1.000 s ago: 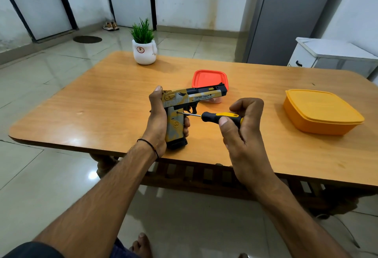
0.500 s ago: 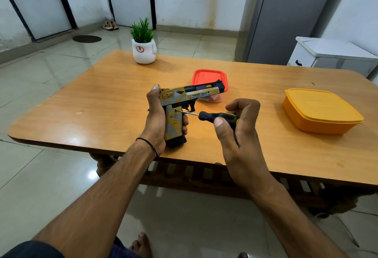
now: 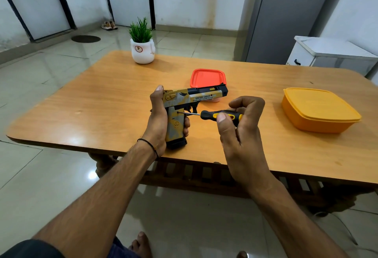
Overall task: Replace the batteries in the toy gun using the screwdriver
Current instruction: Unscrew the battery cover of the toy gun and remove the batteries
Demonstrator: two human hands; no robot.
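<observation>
**Screwdriver Tip on the Toy Gun Grip**

In the middle of the frame, the left hand (image 3: 160,120) holds the toy gun (image 3: 184,99) just above the table (image 3: 102,110). The fingers and thumb wrap around the grip. The gun is hard plastic, painted yellow and gray with a black top and a black bottom end. Its long barrel points to the right of the frame. A thin black band (image 3: 149,146) sits on the left wrist.

Just right of the gun, the right hand (image 3: 243,134) pinches the screwdriver (image 3: 208,115) with curled fingers and thumb. The handle is fat and round, black with yellow patches. The thin shiny metal rod lies level and its tip touches the side of the grip.

The table is smooth, shiny wood with round corners. Behind the gun sits a small box with a flat red lid (image 3: 207,77). At the right sits a square orange plastic box (image 3: 319,110) with soft corners, its lid on. At the far edge stands a round white pot (image 3: 142,52) with spiky green leaves.
</observation>
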